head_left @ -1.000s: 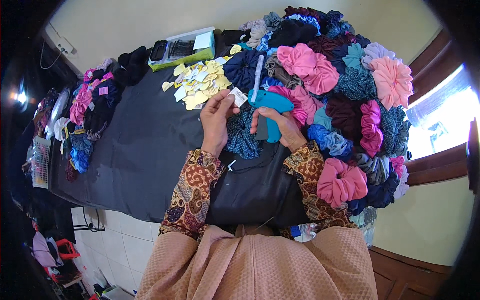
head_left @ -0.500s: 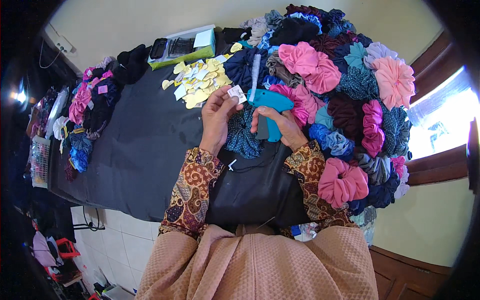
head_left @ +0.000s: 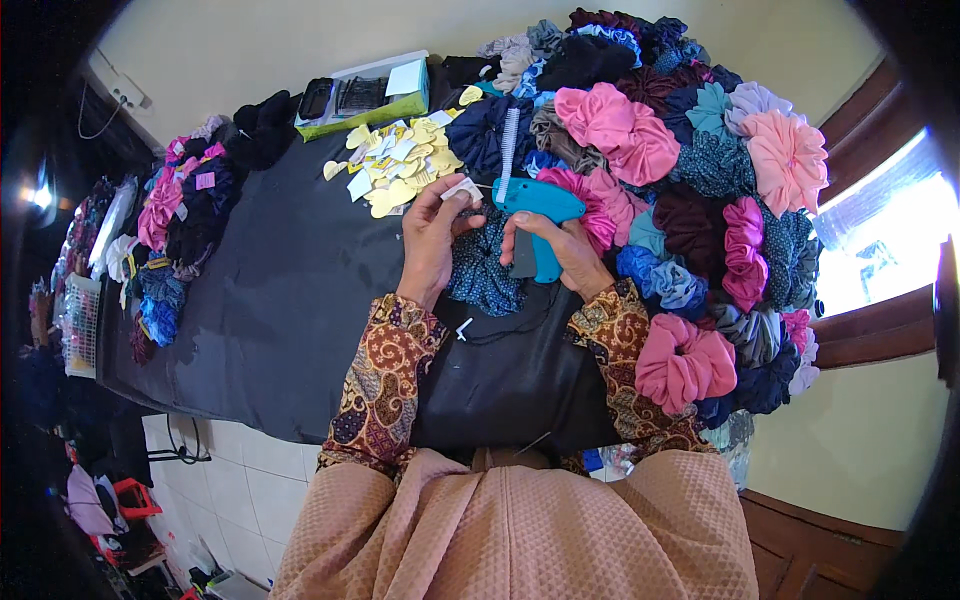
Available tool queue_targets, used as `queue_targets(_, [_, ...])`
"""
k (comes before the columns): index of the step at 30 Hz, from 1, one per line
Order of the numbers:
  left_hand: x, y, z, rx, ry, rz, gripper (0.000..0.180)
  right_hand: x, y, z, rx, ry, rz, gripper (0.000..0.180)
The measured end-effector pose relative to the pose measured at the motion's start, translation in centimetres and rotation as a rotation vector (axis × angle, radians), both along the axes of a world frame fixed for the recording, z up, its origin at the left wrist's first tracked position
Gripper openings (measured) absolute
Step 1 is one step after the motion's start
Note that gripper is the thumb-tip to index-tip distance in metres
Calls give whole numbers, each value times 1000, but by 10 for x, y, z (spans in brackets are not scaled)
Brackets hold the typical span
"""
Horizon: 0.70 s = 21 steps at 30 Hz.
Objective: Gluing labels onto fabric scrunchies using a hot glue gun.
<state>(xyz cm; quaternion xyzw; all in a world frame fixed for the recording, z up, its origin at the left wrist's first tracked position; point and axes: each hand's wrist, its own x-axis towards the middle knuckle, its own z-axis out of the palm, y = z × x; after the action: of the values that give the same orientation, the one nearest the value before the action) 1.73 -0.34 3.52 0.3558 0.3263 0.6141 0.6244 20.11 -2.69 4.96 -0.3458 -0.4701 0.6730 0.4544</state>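
Over the black-covered table, my right hand [head_left: 568,250] grips a teal tagging gun [head_left: 548,205], its handle in the palm. A strip of clear plastic fasteners [head_left: 508,150] stands up from the gun's top. Between thumb and fingers my left hand [head_left: 436,235] pinches a small white tag [head_left: 462,192], close to the gun's needle end; whether the needle goes through the tag is too small to tell. Below the two hands lies a dark teal dotted scrunchie [head_left: 485,270]. A pile of yellow and white tags [head_left: 405,160] lies just beyond my left hand.
Scrunchies in many colours, such as a pink one [head_left: 685,365], are heaped along the right side. A green-and-white box [head_left: 410,103] holding black items stands at the back. More scrunchies [head_left: 165,215] lie at the left edge. A small white plastic piece [head_left: 463,329] rests near the front.
The white tag has tilted and shifted slightly left in my left hand's fingers, beside the gun's needle end. My right hand and the tagging gun have barely moved.
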Motion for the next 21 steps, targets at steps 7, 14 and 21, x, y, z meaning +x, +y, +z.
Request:
queue_targets(7, [4,3,-8,25,55,132,35,-2,0,-2,14,30,-23,23])
queue_targets(14, [2,2,-9,59,140,131,29,-3,-2,-1,21,1,-33,23])
queue_targets(21, [4,-1,-2,44,67,87,29,-4,-3,2,19,-9,-50,21])
